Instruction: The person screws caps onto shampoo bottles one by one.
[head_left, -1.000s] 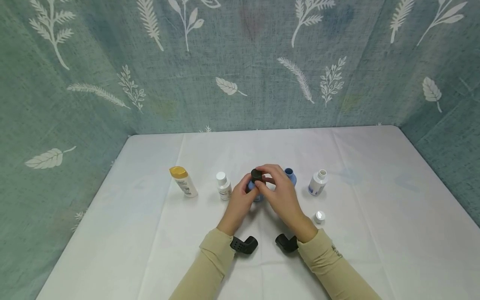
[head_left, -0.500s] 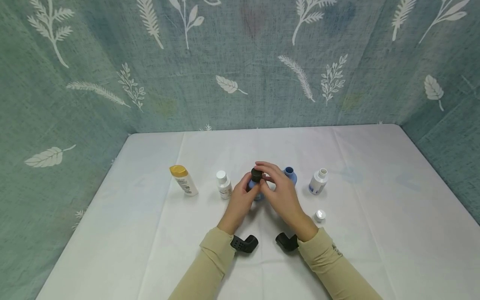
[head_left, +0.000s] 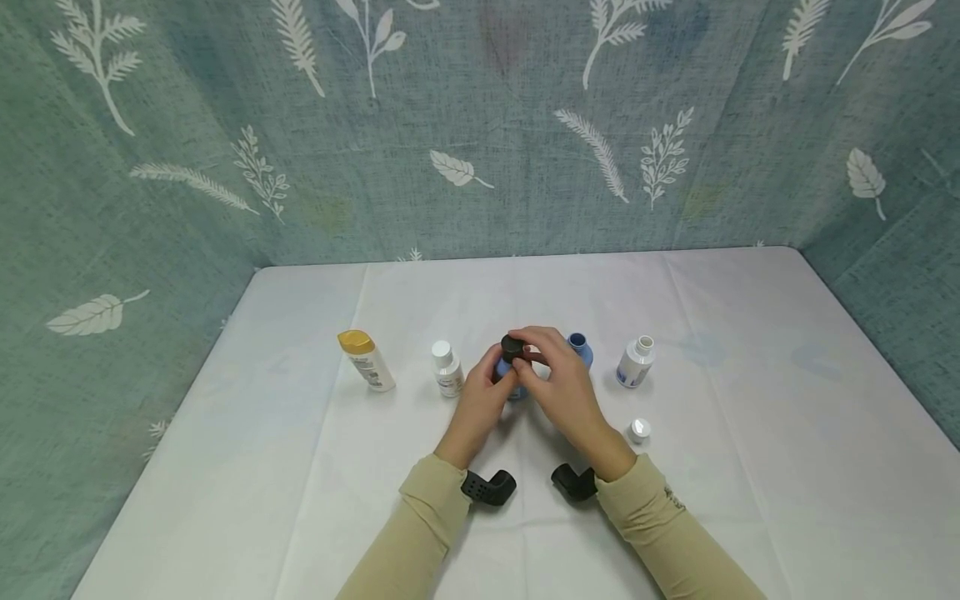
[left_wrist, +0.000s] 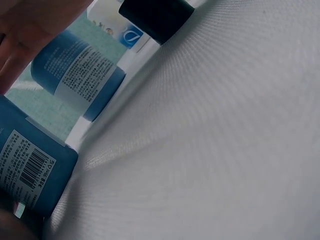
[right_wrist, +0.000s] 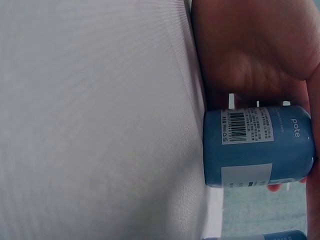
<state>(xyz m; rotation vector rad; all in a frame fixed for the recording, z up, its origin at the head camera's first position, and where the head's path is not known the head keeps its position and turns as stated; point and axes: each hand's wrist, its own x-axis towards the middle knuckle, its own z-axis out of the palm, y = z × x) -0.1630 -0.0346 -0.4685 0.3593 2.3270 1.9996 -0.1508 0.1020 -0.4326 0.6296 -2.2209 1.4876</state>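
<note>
A blue bottle [head_left: 517,392] stands upright on the table between the two hands, its barcode label showing in the right wrist view. My left hand [head_left: 474,408] wraps its fingers round the bottle's body. The thumb and fingers of my right hand [head_left: 564,392] pinch a black cap [head_left: 512,347], which sits at the top of this bottle. Just behind the right hand is a second blue bottle [head_left: 578,348], its mouth uncovered and its lower part hidden in the head view; its label [left_wrist: 85,75] faces the left wrist camera.
To the right stands an uncapped white bottle [head_left: 636,362], with a white cap [head_left: 639,431] lying nearer. On the left are a white-capped bottle [head_left: 447,371] and a white bottle with a yellow cap [head_left: 367,362]. A patterned cloth [head_left: 450,208] hangs behind the white-covered table [head_left: 225,500].
The right fingers and thumb have shifted slightly around the black cap. The left hand keeps its hold on the blue bottle, and the other bottles stay in place.
</note>
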